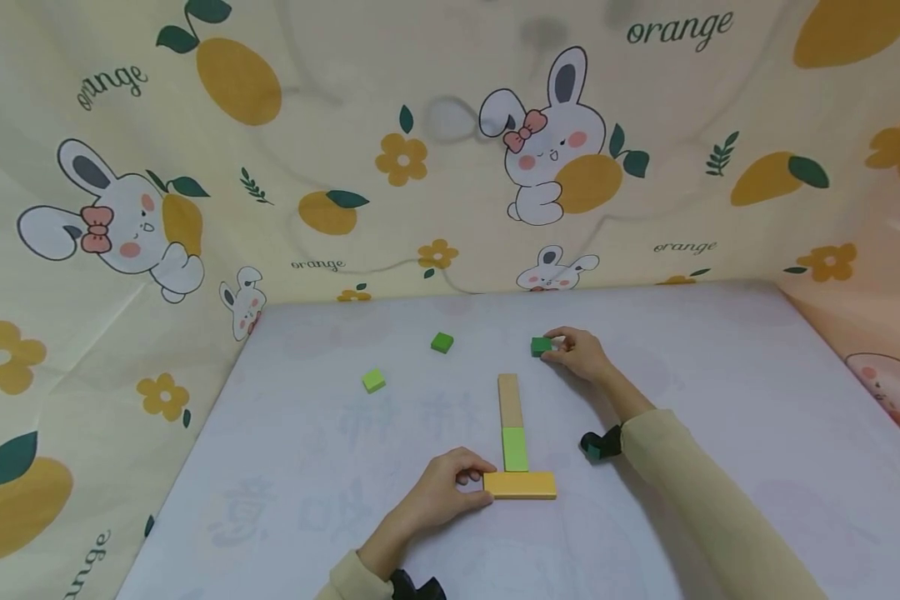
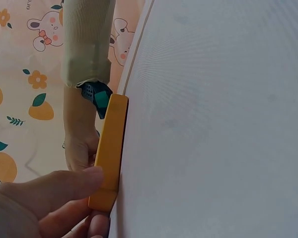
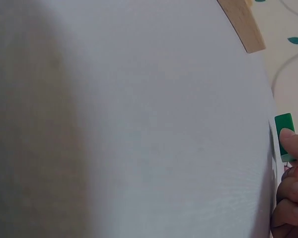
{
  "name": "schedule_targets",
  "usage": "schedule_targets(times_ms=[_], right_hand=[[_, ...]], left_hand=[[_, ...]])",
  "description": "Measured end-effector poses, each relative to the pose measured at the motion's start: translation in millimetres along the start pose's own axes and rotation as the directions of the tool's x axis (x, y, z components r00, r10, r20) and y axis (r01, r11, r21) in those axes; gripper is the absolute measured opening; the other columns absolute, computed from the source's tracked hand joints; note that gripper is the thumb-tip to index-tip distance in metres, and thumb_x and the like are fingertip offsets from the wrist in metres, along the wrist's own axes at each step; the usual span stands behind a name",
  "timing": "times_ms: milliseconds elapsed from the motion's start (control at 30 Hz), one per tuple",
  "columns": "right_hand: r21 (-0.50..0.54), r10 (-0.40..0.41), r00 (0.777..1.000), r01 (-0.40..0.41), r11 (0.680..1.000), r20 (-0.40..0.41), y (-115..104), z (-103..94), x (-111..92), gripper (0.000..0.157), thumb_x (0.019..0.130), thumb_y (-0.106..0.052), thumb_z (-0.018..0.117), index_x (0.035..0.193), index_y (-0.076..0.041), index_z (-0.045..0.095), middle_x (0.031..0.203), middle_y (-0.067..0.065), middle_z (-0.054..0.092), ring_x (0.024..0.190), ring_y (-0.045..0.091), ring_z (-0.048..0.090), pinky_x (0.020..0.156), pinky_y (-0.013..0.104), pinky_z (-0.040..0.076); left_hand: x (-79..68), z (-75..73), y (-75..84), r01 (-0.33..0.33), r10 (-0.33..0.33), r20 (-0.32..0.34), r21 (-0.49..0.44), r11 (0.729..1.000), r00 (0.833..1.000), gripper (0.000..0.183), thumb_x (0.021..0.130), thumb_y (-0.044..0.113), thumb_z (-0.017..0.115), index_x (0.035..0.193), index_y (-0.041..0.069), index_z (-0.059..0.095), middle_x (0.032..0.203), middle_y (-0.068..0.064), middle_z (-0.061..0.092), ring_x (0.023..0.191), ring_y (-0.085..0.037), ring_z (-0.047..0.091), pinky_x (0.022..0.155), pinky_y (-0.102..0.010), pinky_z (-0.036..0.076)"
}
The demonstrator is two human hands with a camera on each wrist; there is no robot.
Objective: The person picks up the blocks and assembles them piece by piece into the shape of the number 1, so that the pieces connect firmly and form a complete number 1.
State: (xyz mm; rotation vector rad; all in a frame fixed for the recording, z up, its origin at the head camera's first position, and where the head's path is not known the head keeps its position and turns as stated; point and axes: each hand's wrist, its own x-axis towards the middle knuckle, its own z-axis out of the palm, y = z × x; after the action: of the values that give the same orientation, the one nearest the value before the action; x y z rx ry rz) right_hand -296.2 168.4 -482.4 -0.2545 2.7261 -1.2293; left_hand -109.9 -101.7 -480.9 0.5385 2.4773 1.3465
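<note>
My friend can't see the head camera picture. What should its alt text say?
A left hand holds one end of a yellow block; the right hand pinches a small green block. A light-green piece, then a wooden piece, stretch beyond the yellow block; two more blocks lie left.

yellow bar [image 1: 520, 486], green block [image 1: 540, 347], backdrop [image 1: 435, 212] (fruit-printed)

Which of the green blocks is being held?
The rightmost green block in the head view, pinched by the right hand; no hand touches the other green blocks.
</note>
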Motion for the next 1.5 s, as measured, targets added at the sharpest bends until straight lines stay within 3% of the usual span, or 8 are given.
schedule_targets(times_ms=[733, 1033, 1500], right_hand=[[0.036, -0.055, 0.997, 0.053, 0.998, 0.060, -11, 5.2, -11, 0.042, 0.086, -0.015, 0.069, 0.125, 0.000, 0.059, 0.071, 0.000, 0.052, 0.063, 0.011, 0.045, 0.056, 0.021, 0.036], [0.040, -0.044, 0.997, 0.041, 0.998, 0.071, -10, 12.6, -10, 0.042, 0.087, -0.015, 0.068, 0.126, -0.003, 0.058, 0.074, 0.000, 0.050, 0.068, 0.014, 0.043, 0.059, 0.023, 0.036], [0.032, -0.088, 0.993, 0.085, 0.996, 0.084, -20, 19.3, -9, 0.042, 0.085, -0.014, 0.071, 0.123, -0.002, 0.061, 0.071, -0.001, 0.048, 0.067, 0.014, 0.042, 0.062, 0.025, 0.035]], left_hand=[[-0.2, -1.1, -0.4, 0.007, -0.007, 0.005, 0.018, 1.000, 1.000, 0.029, 0.080, 0.011, 0.076, 0.108, 0.006, 0.070, 0.097, -0.006, 0.065, 0.083, -0.003, 0.049, 0.073, -0.014, 0.042], [-0.1, 0.2, -1.0, 0.002, -0.002, 0.002, 0.019, 1.000, 1.000, 0.028, 0.080, 0.010, 0.076, 0.107, 0.006, 0.070, 0.097, -0.006, 0.065, 0.083, -0.002, 0.049, 0.073, -0.014, 0.043], [-0.4, 0.0, -0.6, -0.016, 0.016, -0.004, 0.008, 1.000, 1.000, 0.028, 0.079, 0.010, 0.076, 0.106, 0.004, 0.070, 0.094, -0.007, 0.064, 0.081, -0.004, 0.049, 0.072, -0.015, 0.042]])
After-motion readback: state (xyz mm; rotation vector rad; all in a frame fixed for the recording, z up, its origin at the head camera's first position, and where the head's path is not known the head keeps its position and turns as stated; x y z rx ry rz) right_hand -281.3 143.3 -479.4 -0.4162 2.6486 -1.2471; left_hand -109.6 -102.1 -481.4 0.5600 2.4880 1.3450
